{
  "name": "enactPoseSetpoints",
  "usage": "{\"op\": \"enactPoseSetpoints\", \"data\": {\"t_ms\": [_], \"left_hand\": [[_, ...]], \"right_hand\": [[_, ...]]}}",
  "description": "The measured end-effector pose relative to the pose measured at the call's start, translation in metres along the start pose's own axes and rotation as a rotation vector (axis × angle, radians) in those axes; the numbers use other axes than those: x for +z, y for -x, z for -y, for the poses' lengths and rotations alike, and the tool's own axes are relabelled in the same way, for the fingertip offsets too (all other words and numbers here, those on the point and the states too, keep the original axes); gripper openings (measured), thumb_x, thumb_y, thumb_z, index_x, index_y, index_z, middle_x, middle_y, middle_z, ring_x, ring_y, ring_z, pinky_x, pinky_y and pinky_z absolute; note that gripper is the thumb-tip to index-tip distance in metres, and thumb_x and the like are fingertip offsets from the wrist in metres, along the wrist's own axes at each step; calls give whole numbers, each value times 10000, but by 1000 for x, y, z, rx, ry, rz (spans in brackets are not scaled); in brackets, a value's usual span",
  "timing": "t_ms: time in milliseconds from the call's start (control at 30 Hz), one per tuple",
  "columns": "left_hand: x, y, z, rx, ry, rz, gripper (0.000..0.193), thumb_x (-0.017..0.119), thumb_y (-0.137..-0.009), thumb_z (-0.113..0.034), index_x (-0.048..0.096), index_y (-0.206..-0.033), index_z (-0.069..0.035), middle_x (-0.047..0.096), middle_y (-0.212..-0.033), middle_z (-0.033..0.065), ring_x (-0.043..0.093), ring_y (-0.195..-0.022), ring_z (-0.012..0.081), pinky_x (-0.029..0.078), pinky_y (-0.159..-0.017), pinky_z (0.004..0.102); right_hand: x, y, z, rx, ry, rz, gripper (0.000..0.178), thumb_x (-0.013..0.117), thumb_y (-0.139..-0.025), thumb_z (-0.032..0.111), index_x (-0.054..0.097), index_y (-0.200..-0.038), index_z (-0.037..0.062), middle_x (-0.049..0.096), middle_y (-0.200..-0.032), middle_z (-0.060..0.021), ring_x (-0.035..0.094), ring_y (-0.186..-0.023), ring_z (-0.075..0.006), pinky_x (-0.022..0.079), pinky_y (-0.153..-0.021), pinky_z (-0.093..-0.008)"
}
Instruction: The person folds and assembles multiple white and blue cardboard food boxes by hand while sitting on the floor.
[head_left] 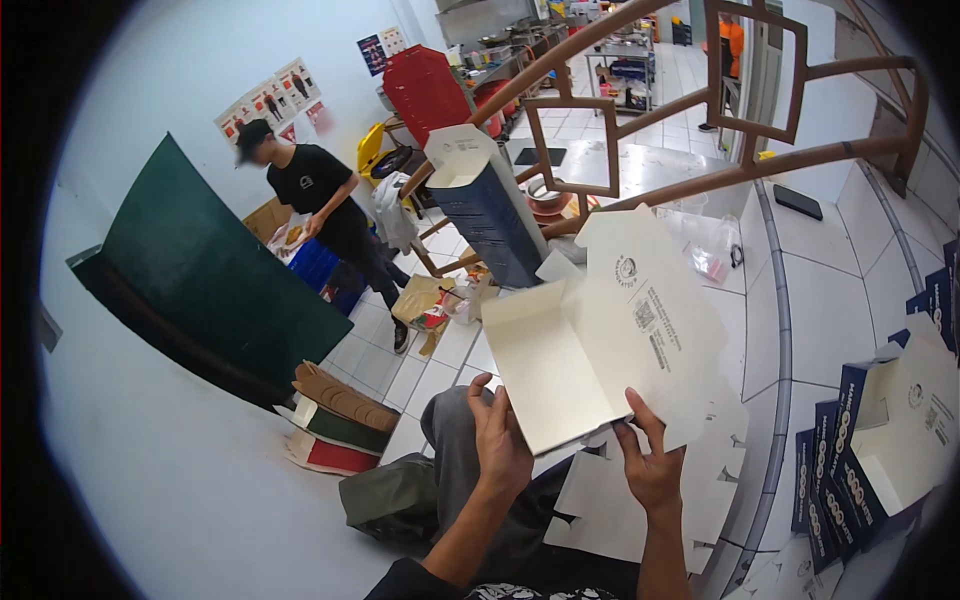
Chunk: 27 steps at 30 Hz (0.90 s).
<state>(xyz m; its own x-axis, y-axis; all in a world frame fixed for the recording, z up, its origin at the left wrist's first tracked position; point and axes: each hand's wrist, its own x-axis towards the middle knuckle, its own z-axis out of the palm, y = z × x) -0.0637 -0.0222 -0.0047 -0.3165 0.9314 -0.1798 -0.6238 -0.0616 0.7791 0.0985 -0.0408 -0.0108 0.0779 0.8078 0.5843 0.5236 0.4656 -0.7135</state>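
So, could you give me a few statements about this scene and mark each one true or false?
1. The left hand and right hand hold the cream box. True.
2. Its lid is closed. False: it stands open.
3. A dark phone lies on white tiles. True.
4. The large panel at left is red. False: it is dark green.
5. The person near the wall wears a dark cap. True.

The box (552,370) is cream inside with dark printing
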Motion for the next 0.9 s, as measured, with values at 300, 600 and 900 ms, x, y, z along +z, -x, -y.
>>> {"op": "enactPoseSetpoints", "data": {"t_ms": [300,600,900], "left_hand": [[10,27,28,80,-101,217,640,565,-847,-34,194,-1367,-67,311,-1315,99,429,-1167,250,479,-888,378],[24,36,35,169,-269,140,721,562,-814,67,146,-1383,-80,362,-1243,108,451,-1092,175,458,-828,271],[23,30,34,261,-345,139,730,530,-763,97,166,-1379,-52,448,-1149,97,473,-1030,152,429,-858,280]], "right_hand": [[25,21,5,361,-322,-370,241,659,-796,16,628,-1033,-15,611,-916,-97,585,-795,-148,506,-679,-235],[33,29,0,379,-252,-353,216,631,-830,46,621,-1034,-23,614,-959,-98,583,-784,-129,482,-699,-238],[25,23,-6,210,-137,-182,172,641,-823,52,642,-988,3,658,-855,-63,607,-813,-145,472,-771,-277]]}}
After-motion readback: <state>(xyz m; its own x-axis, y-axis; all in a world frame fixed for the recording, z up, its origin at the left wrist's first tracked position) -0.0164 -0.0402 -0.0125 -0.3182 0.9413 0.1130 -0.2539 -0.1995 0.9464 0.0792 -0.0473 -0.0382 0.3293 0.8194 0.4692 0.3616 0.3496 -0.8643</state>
